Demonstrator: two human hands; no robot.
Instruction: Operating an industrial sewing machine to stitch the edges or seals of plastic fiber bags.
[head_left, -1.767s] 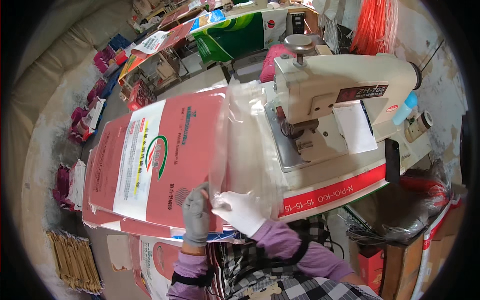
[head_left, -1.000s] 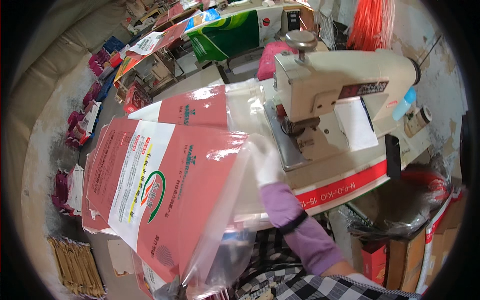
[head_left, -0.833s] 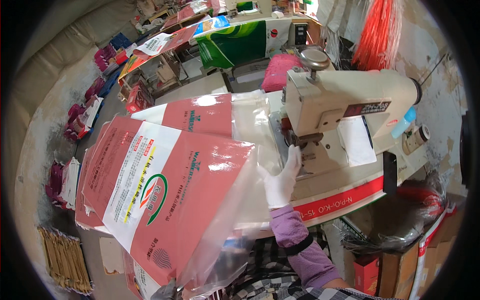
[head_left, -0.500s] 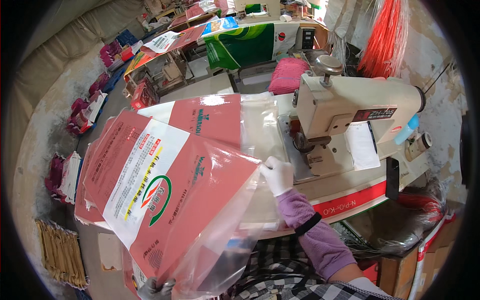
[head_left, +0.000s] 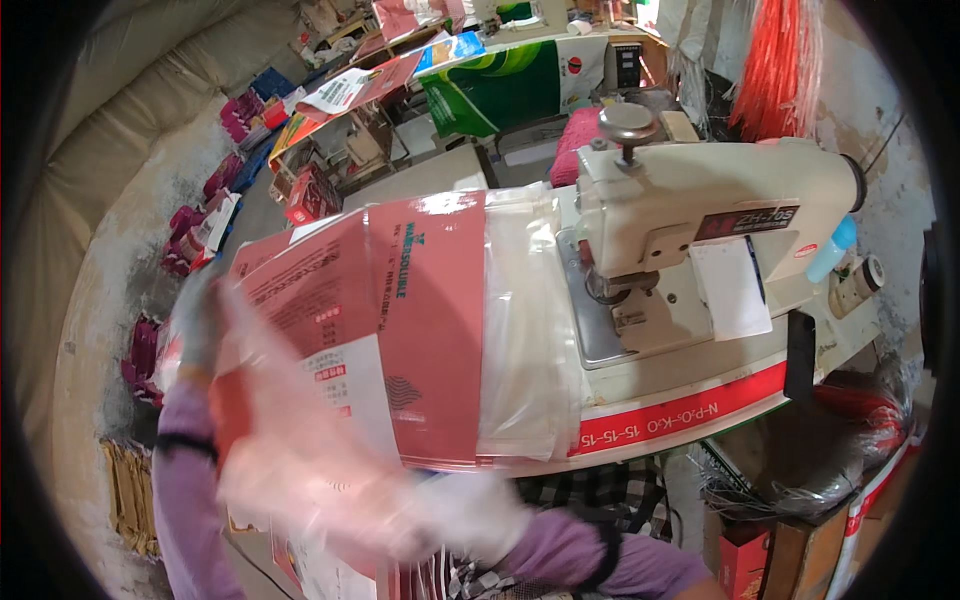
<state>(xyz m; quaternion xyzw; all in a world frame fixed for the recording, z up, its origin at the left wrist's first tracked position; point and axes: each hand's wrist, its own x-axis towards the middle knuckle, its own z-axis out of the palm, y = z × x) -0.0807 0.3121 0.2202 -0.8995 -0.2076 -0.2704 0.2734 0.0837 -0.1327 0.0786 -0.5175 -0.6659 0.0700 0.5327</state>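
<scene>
A: Left edge?
B: Left hand [head_left: 200,325], gloved and blurred, at the far edge of a moving pink bag [head_left: 290,440]; grip unclear.
A: Middle?
B: Pink bag stack [head_left: 425,330] flat on the desk [head_left: 690,405], clear liner beside the sewing machine [head_left: 700,215].
A: Right hand [head_left: 470,515]?
B: Low, blurred, touching the bag; closure unreadable.

Bag [head_left: 425,330]: salmon-red with a white panel, teal and dark print, and a clear, colourless plastic liner [head_left: 525,330] at its mouth. Sewing machine [head_left: 700,215]: cream body with a dark red label; bench [head_left: 690,405] edge: red band with white print. Both hands [head_left: 470,515] in white gloves, blurred, with purple sleeves [head_left: 185,500] banded black; orange-red strands [head_left: 785,65] hang behind.
</scene>
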